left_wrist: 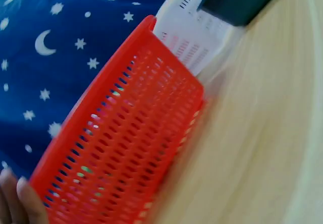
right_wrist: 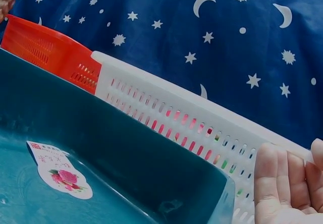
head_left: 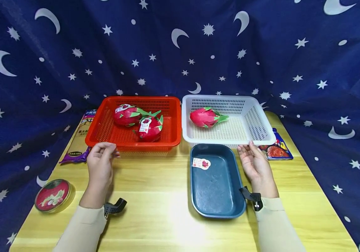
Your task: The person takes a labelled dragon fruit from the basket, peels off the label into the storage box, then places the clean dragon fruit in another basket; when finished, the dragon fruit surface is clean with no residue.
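My left hand [head_left: 100,164] is at the front left corner of the red basket [head_left: 129,144], fingers loosely bent beside its rim. Two dragon fruits, one at the back [head_left: 126,117] and one in front [head_left: 151,131], lie in that basket, both with white labels. At the front right of the white basket [head_left: 230,141] is my right hand [head_left: 256,164], palm turned up. Its fingers are nearly straight along the basket's outer wall, and the thumb tip is right at the rim. One dragon fruit [head_left: 206,117] lies in the white basket.
A dark blue tray [head_left: 216,189] with a loose dragon fruit label [head_left: 201,163] stands before the white basket. Left are a purple-edged package [head_left: 77,143] and a round tin [head_left: 53,196]; right, a blue packet [head_left: 277,148]. A starry curtain [head_left: 154,45] hangs behind.
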{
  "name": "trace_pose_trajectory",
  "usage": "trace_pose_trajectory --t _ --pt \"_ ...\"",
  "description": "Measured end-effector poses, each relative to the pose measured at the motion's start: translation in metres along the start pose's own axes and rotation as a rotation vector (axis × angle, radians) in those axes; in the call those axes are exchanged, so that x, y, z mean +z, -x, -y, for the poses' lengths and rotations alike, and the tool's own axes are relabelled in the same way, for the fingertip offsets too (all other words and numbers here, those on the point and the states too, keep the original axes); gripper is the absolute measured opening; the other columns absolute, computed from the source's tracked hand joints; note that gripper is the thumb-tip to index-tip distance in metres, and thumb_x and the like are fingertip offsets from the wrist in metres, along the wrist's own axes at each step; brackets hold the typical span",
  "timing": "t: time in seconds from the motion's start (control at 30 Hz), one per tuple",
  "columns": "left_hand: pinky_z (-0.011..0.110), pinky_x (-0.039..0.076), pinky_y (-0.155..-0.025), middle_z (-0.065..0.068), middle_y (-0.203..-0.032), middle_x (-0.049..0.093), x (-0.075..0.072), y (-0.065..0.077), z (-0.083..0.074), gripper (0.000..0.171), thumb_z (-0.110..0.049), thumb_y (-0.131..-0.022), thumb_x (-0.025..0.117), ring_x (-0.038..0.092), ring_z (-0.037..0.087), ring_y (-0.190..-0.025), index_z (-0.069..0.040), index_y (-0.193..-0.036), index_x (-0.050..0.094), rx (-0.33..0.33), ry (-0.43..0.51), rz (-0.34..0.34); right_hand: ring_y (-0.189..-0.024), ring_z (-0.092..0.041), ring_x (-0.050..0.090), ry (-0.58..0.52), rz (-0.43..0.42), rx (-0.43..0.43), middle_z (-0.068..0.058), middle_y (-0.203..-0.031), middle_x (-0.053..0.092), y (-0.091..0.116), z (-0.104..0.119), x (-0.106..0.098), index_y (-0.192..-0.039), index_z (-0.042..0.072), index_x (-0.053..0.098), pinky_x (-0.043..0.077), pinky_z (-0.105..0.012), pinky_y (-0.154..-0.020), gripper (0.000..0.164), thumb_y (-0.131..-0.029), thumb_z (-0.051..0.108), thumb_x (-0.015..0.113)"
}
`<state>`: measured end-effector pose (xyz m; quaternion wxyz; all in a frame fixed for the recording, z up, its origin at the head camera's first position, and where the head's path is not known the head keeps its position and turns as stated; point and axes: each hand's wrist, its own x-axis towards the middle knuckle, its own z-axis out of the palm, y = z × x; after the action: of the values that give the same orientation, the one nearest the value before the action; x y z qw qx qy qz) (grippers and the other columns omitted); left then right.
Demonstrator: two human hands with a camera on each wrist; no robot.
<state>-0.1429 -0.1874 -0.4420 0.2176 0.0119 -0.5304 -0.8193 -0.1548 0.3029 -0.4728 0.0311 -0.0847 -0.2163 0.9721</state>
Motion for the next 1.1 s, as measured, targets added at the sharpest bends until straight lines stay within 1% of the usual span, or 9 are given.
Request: trace_pose_trajectory --t 0.1,0.13,0.27,0.3,0.37,0.53,0.77,0.97,1.1 --pt "0.027 0.054 -0.063 0.010 -0.083 0.057 -0.011 0.002 0.009 0.011 0.004 -0.102 0.063 0.056 0.020 -0.069 -0.001 -0.093 0.060 -0.150 0.142 -0.173 -0.093 -0.030 0.070 -0.013 -0.002 0.003 -0.022 -0.099 0.068 -0.001 -0.001 0.001 -0.115 -0.009 0.064 0.056 -0.036 -0.096 0.015 -0.106 0.002 0.060" --pt "0.028 0.053 -0.066 0.009 -0.085 0.056 -0.012 0.001 0.012 0.012 0.001 -0.103 0.063 0.055 0.020 -0.072 -0.003 -0.092 0.060 -0.216 0.190 -0.203 -0.093 -0.031 0.070 -0.020 0.001 0.003 -0.022 -0.099 0.068 -0.001 0.000 0.001 -0.114 -0.010 0.064 0.056 -0.036 -0.096 0.015 -0.106 0.002 0.060" --pt "0.030 0.052 -0.086 0.006 -0.095 0.056 -0.010 -0.006 0.021 0.010 -0.009 -0.103 0.067 0.055 0.020 -0.089 -0.006 -0.101 0.058 -0.477 0.475 -0.241 -0.092 -0.032 0.070 -0.037 0.009 0.001 -0.023 -0.099 0.068 0.000 0.002 0.002 -0.116 -0.011 0.063 0.056 -0.037 -0.095 0.016 -0.107 0.002 0.058" --pt "0.031 0.051 -0.091 0.005 -0.098 0.057 -0.008 -0.008 0.023 0.012 -0.010 -0.103 0.068 0.056 0.020 -0.092 -0.006 -0.105 0.057 -0.518 0.543 -0.248 -0.093 -0.032 0.070 -0.042 0.012 0.000 -0.023 -0.100 0.068 0.000 0.003 0.001 -0.117 -0.011 0.063 0.056 -0.037 -0.095 0.017 -0.107 0.002 0.058" --pt "0.032 0.050 -0.096 0.006 -0.102 0.057 -0.005 -0.011 0.027 0.018 -0.009 -0.102 0.069 0.057 0.020 -0.095 -0.007 -0.112 0.055 -0.557 0.664 -0.262 -0.093 -0.032 0.070 -0.042 0.017 -0.001 -0.023 -0.100 0.068 0.000 0.003 0.002 -0.118 -0.011 0.062 0.056 -0.037 -0.095 0.017 -0.107 0.001 0.058" --pt "0.034 0.053 -0.095 0.009 -0.101 0.060 0.001 -0.011 0.031 0.020 -0.003 -0.101 0.068 0.060 0.022 -0.093 -0.004 -0.116 0.055 -0.494 0.779 -0.311 -0.094 -0.032 0.070 -0.027 0.029 0.008 -0.023 -0.101 0.068 -0.001 0.002 0.001 -0.116 -0.010 0.064 0.055 -0.037 -0.097 0.017 -0.107 0.002 0.058" --pt "0.034 0.051 -0.100 0.011 -0.104 0.061 0.003 -0.009 0.033 0.019 0.003 -0.101 0.068 0.063 0.024 -0.095 -0.002 -0.114 0.055 -0.456 0.845 -0.347 -0.095 -0.032 0.070 -0.034 0.028 0.013 -0.023 -0.103 0.068 -0.002 0.001 0.002 -0.119 -0.009 0.063 0.055 -0.037 -0.097 0.017 -0.107 0.002 0.058" --pt "0.033 0.055 -0.095 0.011 -0.105 0.058 0.003 -0.009 0.037 0.010 0.004 -0.102 0.066 0.063 0.024 -0.092 -0.001 -0.101 0.058 -0.411 0.820 -0.344 -0.095 -0.031 0.070 0.007 0.012 0.003 -0.022 -0.101 0.068 -0.001 0.001 0.002 -0.117 -0.009 0.064 0.055 -0.037 -0.098 0.016 -0.107 0.002 0.058" --pt "0.034 0.056 -0.095 0.011 -0.106 0.059 0.001 -0.007 0.039 0.014 0.005 -0.100 0.069 0.063 0.024 -0.092 -0.002 -0.098 0.057 -0.385 0.781 -0.333 -0.095 -0.029 0.071 0.143 -0.013 -0.016 -0.020 -0.098 0.069 0.004 0.003 0.005 -0.109 -0.007 0.065 0.055 -0.037 -0.097 0.010 -0.105 0.002 0.061"
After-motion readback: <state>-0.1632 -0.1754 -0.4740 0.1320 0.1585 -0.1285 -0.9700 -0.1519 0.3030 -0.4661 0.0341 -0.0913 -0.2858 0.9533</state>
